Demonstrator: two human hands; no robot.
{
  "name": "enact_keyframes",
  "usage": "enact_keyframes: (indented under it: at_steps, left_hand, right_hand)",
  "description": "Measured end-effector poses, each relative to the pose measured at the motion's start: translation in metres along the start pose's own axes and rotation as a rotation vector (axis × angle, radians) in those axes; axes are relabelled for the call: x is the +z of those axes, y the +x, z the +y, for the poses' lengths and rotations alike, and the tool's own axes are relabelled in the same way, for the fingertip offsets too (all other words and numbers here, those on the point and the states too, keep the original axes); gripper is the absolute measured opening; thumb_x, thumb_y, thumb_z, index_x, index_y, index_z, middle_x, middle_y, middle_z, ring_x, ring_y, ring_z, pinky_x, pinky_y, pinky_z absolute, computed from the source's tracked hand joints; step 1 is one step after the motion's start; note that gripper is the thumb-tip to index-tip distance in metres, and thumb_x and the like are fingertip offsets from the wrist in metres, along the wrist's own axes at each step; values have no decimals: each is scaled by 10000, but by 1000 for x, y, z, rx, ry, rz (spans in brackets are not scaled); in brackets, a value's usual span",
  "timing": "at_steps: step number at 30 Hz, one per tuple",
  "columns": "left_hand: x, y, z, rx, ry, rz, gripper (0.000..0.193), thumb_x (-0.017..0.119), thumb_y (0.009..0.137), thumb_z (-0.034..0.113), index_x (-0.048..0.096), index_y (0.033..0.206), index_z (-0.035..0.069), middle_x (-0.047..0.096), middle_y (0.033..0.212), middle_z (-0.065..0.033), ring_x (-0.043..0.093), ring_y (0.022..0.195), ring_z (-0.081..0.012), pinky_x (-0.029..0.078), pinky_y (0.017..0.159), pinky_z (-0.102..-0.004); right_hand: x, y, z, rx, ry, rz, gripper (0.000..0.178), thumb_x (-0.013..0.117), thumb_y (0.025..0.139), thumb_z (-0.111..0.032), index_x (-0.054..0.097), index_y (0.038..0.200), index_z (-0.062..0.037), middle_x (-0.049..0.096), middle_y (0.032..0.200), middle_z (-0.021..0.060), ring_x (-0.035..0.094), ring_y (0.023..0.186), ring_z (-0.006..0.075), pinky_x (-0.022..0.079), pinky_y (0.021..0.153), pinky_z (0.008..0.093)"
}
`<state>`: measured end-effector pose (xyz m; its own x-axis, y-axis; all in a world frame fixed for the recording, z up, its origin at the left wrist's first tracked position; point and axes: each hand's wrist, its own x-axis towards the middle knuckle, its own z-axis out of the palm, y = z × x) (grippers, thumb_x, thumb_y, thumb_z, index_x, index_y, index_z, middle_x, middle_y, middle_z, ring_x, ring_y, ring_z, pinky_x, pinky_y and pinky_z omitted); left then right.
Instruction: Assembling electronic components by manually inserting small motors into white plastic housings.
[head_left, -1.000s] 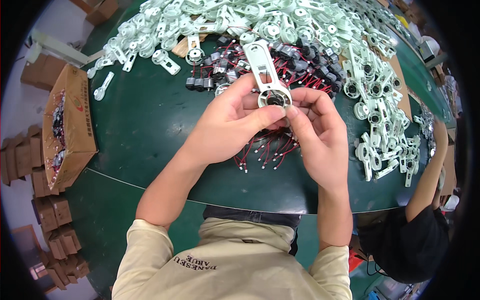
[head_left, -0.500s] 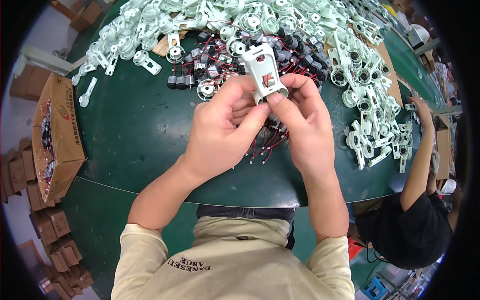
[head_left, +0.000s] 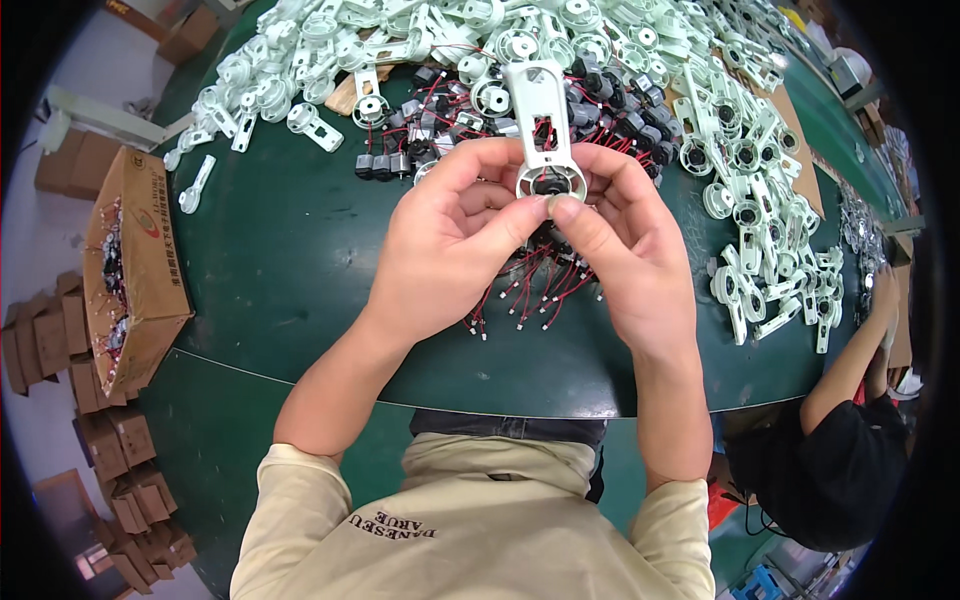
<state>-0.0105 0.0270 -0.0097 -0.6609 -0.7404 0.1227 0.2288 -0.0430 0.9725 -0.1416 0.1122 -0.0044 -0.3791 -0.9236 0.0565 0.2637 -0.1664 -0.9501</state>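
Note:
Between both hands I hold a pale green plastic housing point(head_left: 543, 105), its ring end toward me and its slotted handle pointing away. A dark round motor point(head_left: 551, 184) sits inside the ring. My left hand point(head_left: 450, 235) is closed on the ring's left side, thumb at its near edge. From the right, my right hand point(head_left: 625, 240) grips the same ring, the two thumb tips almost meeting. Beneath and beyond my hands lie small grey-and-black motors point(head_left: 395, 163) with red and black wires; several wire ends with white plugs point(head_left: 527, 310) show below my hands.
A big heap of pale green housings point(head_left: 420, 35) spans the table's far side, with more housings point(head_left: 750, 215) at the right. An open cardboard box point(head_left: 150, 270) of wired motors stands at the left. Another person's arm point(head_left: 850, 355) reaches in at the right edge.
The housing has tipped so its ring now faces up, showing the motor inside. Both thumbs have shifted onto the ring's near edge. The co-worker's arm has moved lower and farther right.

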Motion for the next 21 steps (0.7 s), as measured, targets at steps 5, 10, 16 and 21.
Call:
enact_keyframes:
  at_steps: [5,10,16,21]
  left_hand:
    - [1,0,1,-18,-117,23,312,633,874,14,527,1164,-35,602,983,-55,602,889,-103,507,786,-247]
    - [-4,1,-11,106,6,-30,264,709,828,48,548,1029,-7,611,922,-39,586,826,-84,495,727,-246]
    - [-10,1,-15,194,159,-4,251,730,805,53,577,996,-2,579,900,-27,572,767,-75,487,674,-248]
    - [-56,23,6,140,431,228,260,659,848,81,613,1101,43,627,945,-45,596,772,-89,482,701,-235]
  right_hand:
    - [3,2,-1,-12,18,-25,299,593,909,-39,501,1191,2,571,1014,32,545,907,87,468,797,238]
    - [3,0,10,-100,-88,-35,249,576,912,-23,484,1142,6,581,992,39,559,869,88,469,786,232]
    - [5,4,13,-67,-45,-41,225,561,912,8,487,1123,-16,579,984,26,555,867,72,467,771,224]
    - [-58,20,-11,-212,-451,372,269,620,910,-104,538,1131,25,573,910,-6,493,767,43,400,670,185]
